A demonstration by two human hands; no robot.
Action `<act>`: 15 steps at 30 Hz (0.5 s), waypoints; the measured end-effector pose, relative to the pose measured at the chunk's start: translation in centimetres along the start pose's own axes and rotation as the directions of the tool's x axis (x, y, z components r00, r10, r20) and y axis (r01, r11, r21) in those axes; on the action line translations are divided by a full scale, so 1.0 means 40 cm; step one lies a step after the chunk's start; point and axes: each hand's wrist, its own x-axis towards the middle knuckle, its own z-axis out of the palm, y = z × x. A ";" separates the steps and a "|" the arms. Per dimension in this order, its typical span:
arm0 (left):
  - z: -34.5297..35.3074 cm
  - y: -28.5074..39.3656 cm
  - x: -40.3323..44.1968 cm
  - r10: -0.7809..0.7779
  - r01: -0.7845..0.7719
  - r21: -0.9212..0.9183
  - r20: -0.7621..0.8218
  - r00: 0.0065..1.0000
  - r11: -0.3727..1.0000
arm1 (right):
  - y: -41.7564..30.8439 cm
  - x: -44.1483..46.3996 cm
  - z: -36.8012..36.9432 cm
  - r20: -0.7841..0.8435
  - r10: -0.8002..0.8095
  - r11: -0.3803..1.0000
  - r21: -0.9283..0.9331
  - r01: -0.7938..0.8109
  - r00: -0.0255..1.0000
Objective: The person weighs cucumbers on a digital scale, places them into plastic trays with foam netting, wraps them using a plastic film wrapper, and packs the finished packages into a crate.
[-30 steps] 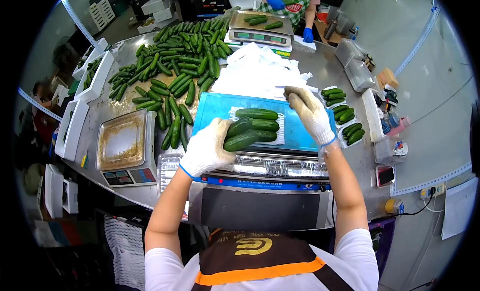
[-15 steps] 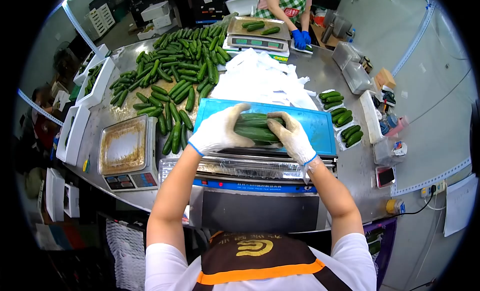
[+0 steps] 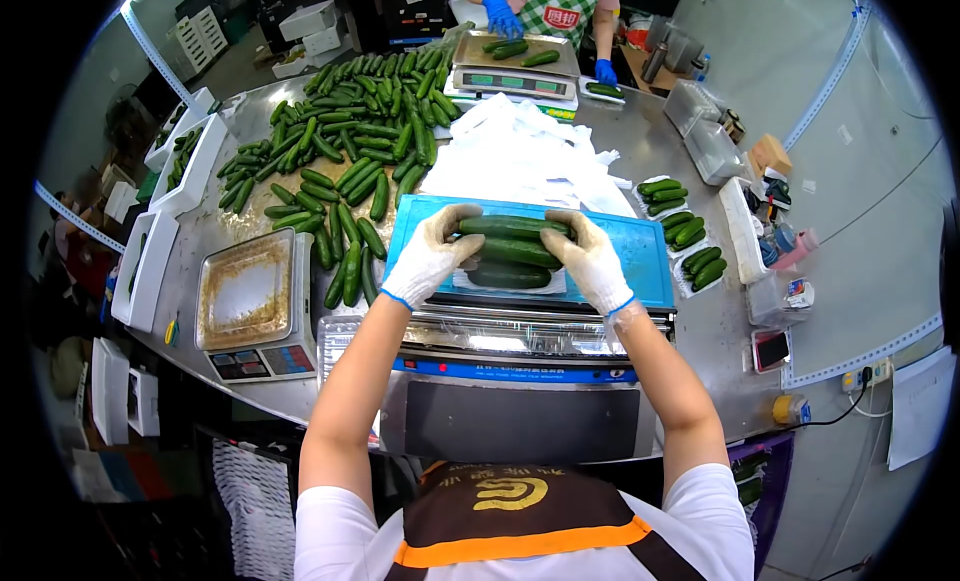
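Three green cucumbers (image 3: 512, 251) lie side by side above the blue board (image 3: 645, 251) of a cling-film wrapping machine (image 3: 520, 369). Part of a white tray (image 3: 540, 287) shows beneath them. My left hand (image 3: 432, 253), in a white glove, grips the cucumbers' left ends, its fingers at the top one and its thumb near the middle one. At the right ends, my gloved right hand (image 3: 590, 259) holds them in the same way. Stretched film (image 3: 500, 331) shines along the machine just below the cucumbers.
A big heap of cucumbers (image 3: 350, 131) covers the table's far left. White trays (image 3: 520, 156) are piled behind the board. Filled trays of cucumbers (image 3: 705, 268) stand at right, a scale (image 3: 250, 291) at left. Across the table, a co-worker's blue-gloved hand (image 3: 503, 16) is above another scale (image 3: 515, 66).
My hands have shifted their grip to the cucumbers' ends, uncovering three cucumbers and the tray edge. The co-worker's hands have separated, one moving left over the far scale.
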 end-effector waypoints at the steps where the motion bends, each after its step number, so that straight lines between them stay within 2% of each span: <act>1: -0.001 -0.005 0.000 0.013 -0.013 0.064 0.001 1.000 0.998 | 0.023 0.004 0.002 0.012 -0.027 0.999 -0.034 0.027 1.000; 2: -0.003 -0.016 0.003 0.026 -0.026 0.128 0.003 1.000 0.991 | 0.032 0.002 0.007 0.006 -0.113 0.974 -0.199 0.112 0.994; 3: -0.013 -0.073 0.020 0.109 -0.107 0.256 0.008 0.994 0.961 | 0.031 -0.006 0.008 0.004 -0.113 0.965 -0.239 0.111 0.994; 4: -0.016 -0.073 0.015 0.138 -0.133 0.308 0.006 0.990 0.942 | 0.021 -0.012 0.010 0.003 -0.114 0.954 -0.277 0.110 0.994; 6: -0.020 -0.065 0.000 0.191 -0.175 0.407 0.003 0.982 0.896 | 0.028 -0.007 0.003 0.026 -0.111 0.973 -0.201 0.114 0.994; 7: -0.021 -0.053 -0.010 0.150 -0.132 0.366 -0.023 0.988 0.921 | 0.032 -0.004 0.000 0.038 -0.107 0.981 -0.160 0.112 0.994; 8: -0.020 -0.038 -0.018 0.085 -0.069 0.319 -0.036 0.996 0.945 | 0.021 -0.001 -0.003 0.016 -0.042 0.997 -0.064 0.043 0.999; 10: -0.019 -0.014 -0.023 -0.040 0.051 0.220 -0.055 0.998 0.974 | 0.024 0.016 -0.021 -0.019 -0.008 0.994 -0.105 0.006 1.000; 11: -0.023 -0.034 -0.018 0.022 -0.009 0.230 -0.055 0.998 0.973 | 0.023 0.019 -0.023 -0.018 0.016 1.000 -0.007 -0.016 1.000; 13: -0.024 -0.037 -0.017 0.018 -0.009 0.177 -0.051 0.999 0.984 | 0.021 0.023 -0.026 -0.008 0.064 0.980 0.188 -0.061 0.998; 15: -0.023 -0.038 -0.019 0.009 -0.002 0.126 -0.057 0.998 0.992 | 0.047 0.029 -0.028 0.022 0.010 0.986 0.164 -0.013 1.000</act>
